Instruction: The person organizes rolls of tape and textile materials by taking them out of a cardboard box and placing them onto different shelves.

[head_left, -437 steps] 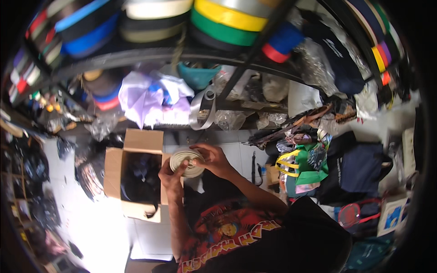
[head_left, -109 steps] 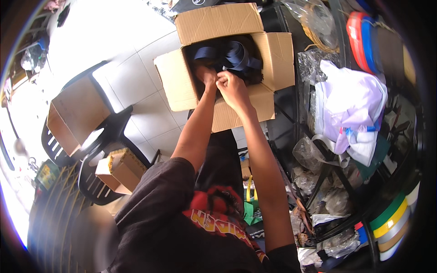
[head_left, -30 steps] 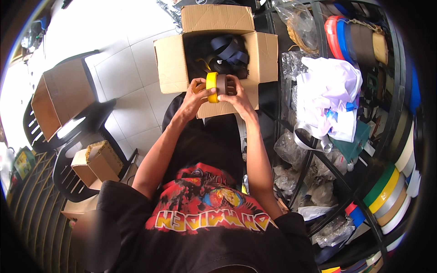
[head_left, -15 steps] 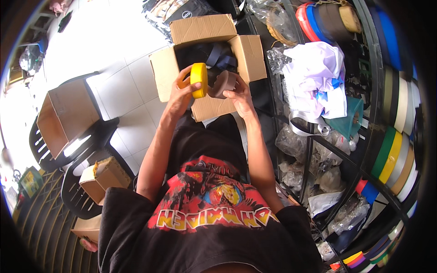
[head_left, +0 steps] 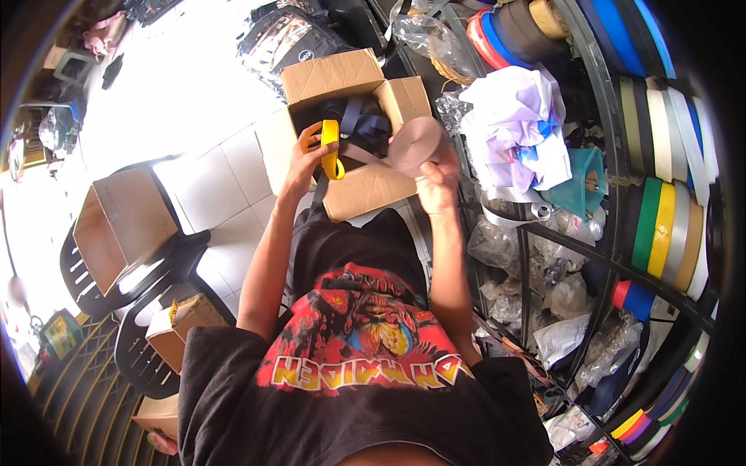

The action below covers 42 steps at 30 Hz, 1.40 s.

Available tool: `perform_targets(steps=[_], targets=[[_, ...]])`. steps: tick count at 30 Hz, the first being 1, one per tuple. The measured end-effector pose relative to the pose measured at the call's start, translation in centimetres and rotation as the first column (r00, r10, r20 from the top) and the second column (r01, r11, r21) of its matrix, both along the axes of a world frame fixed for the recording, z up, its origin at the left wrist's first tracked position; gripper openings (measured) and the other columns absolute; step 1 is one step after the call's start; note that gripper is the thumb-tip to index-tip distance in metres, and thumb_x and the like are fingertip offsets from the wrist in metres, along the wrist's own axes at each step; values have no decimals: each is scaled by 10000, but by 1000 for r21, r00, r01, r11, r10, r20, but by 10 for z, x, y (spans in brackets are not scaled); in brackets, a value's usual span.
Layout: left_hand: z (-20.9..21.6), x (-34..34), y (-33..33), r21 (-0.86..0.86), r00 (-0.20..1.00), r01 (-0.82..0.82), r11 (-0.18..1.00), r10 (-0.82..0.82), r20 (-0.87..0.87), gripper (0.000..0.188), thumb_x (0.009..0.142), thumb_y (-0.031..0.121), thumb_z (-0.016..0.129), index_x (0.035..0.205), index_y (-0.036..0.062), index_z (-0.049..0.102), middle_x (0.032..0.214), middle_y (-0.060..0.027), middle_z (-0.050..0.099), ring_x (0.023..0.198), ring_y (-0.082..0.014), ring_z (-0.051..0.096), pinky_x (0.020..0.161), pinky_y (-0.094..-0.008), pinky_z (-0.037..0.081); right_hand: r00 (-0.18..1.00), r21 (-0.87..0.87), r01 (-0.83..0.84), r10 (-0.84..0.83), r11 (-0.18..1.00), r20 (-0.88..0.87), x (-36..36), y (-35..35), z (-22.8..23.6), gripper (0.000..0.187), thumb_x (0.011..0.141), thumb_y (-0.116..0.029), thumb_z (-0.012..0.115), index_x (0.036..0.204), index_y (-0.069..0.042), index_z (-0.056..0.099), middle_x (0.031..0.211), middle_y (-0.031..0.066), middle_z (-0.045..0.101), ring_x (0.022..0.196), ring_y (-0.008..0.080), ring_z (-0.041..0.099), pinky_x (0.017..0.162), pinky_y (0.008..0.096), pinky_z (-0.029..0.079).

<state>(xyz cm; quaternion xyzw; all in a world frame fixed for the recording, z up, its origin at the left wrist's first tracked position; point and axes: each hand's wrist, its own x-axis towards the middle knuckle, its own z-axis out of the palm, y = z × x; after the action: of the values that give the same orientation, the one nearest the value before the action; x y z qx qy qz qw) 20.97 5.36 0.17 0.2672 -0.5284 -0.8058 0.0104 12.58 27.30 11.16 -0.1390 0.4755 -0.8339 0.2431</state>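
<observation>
My left hand (head_left: 308,161) is closed around a roll of yellow webbing (head_left: 331,138), seen nearly edge-on, with a loop sagging at its lower end. To its right, my right hand (head_left: 440,180) grips a mauve-brown webbing roll (head_left: 418,144), its flat coiled side showing. A loose brown strip (head_left: 364,155) stretches from that roll toward the yellow one. Both rolls are above an opened cardboard box (head_left: 332,76) with its flaps folded out. Dark blue webbing (head_left: 365,118) lies inside; the rest of the contents is dark and partly hidden.
On the right, a black rack (head_left: 597,252) holds several coloured webbing rolls (head_left: 657,229), plastic bags and a white-lilac cloth bundle (head_left: 513,128). Left, black chairs carry cardboard boxes (head_left: 128,221). Beyond the box lies a dark plastic-wrapped package (head_left: 291,46).
My right hand has moved right with the brown roll and turned its flat side into view, drawing out a strip. The yellow roll has tilted, and its lower loop has loosened.
</observation>
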Motion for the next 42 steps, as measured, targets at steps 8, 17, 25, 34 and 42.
perform_targets(steps=[8, 17, 25, 34, 42], targets=[[-49, -35, 20, -310, 963, 269, 912, -252, 93, 903, 609, 358, 870, 1350, 44, 457, 1199, -215, 559, 1087, -330, 586, 962, -411, 472, 992, -81, 128, -129, 988, -3, -10, 19, 102, 747, 826, -289, 671, 1405, 28, 323, 1287, 232, 505, 1198, 416, 534, 1025, 537, 463], [-65, -33, 6, -108, 972, 236, 966, -237, 5, 803, 694, 266, 824, 1344, -14, 444, 1045, -123, 617, 985, -242, 617, 910, -350, 482, 958, 454, 279, -274, 846, -79, -8, 21, 58, 656, 808, -171, 736, 1352, 14, 419, 1121, 155, 613, 1026, 244, 636, 863, 374, 543], [-37, -20, 3, 403, 988, 154, 902, -129, -89, 629, 836, 244, 679, 1360, -3, 433, 1160, -145, 572, 1052, -239, 598, 909, -379, 486, 890, 474, 238, -385, 848, 243, 28, 22, -5, 577, 837, -228, 701, 1322, -23, 463, 1152, 130, 628, 1010, 238, 660, 863, 370, 526], [-92, -52, 53, -613, 939, 325, 720, -324, 117, 884, 701, 523, 801, 1317, -21, 477, 1179, -226, 585, 1099, -340, 584, 936, -426, 470, 850, 402, 290, -426, 869, 310, 49, 37, -1, 538, 859, -249, 673, 1324, -68, 469, 1158, 86, 617, 1034, 222, 635, 865, 352, 502], [76, -5, 106, -507, 696, 529, 680, -690, -199, 534, 909, 341, 662, 1277, -11, 501, 1166, -220, 602, 1120, -371, 584, 923, -411, 470, 742, 547, 500, -658, 671, 128, 90, 61, 5, 543, 828, -112, 710, 1306, -31, 463, 1113, 73, 618, 982, 159, 626, 842, 319, 502]])
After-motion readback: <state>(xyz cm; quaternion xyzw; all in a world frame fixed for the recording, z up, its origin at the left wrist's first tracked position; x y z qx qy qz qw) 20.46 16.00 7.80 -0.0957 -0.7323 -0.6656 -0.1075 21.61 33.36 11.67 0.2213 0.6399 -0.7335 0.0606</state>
